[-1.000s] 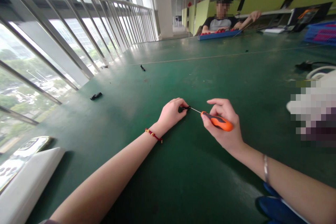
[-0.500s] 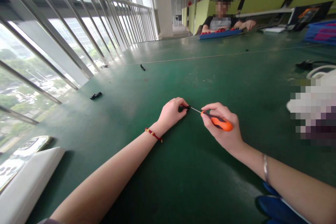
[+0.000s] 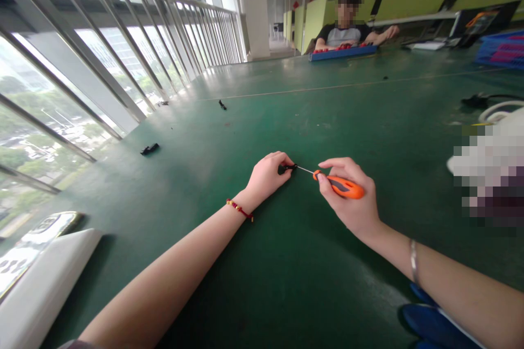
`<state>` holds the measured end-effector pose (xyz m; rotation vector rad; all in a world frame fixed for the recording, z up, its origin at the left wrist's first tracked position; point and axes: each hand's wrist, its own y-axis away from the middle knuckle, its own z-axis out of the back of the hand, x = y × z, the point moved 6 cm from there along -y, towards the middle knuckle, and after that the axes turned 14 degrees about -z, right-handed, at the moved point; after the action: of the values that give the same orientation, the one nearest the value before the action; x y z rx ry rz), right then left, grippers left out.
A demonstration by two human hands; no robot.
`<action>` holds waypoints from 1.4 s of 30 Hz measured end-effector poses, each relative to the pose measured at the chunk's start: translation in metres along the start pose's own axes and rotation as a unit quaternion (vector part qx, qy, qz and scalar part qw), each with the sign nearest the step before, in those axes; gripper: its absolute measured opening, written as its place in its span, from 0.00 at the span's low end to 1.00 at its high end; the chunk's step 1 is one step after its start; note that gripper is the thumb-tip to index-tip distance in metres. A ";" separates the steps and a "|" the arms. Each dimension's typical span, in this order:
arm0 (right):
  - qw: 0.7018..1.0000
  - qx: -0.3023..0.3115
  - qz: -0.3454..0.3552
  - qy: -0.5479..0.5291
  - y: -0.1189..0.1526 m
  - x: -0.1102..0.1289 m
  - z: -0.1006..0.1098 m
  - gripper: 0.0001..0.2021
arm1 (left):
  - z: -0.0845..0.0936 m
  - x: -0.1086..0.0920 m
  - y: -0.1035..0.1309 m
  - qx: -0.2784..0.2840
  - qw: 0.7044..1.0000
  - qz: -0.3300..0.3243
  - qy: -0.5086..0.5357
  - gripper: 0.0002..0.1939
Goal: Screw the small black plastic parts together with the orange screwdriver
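Observation:
My left hand (image 3: 270,173) pinches a small black part (image 3: 287,167) low over the green table (image 3: 262,262). An orange and dark grey screwdriver (image 3: 346,187) lies in my right hand (image 3: 356,202), its handle between thumb and palm, with the index finger raised off it. Its thin shaft points left, and the tip meets the black part at my left fingertips. The exact contact is too small to make out.
Small black pieces (image 3: 149,149) (image 3: 222,104) lie to the left. A white box (image 3: 61,267) with a phone (image 3: 39,234) is at the near left. Across the table a person (image 3: 345,32) sits behind a blue tray (image 3: 344,53). A blue basket (image 3: 499,52) stands far right.
My right hand has shifted slightly right, and its fingers have moved on the handle, which has turned a little. My left hand looks unchanged. The person's hand across the table has moved slightly.

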<state>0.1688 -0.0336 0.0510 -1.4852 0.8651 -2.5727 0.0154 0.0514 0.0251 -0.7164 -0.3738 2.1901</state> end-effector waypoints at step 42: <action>0.999 0.027 -0.016 -0.040 0.000 -0.003 -0.001 0.02 | 0.002 -0.005 0.001 0.004 0.997 -0.020 -0.079 0.14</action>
<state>0.1694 -0.0318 0.0479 -1.5866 0.7638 -2.5174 0.0161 0.0472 0.0277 -0.5276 -0.4570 2.2157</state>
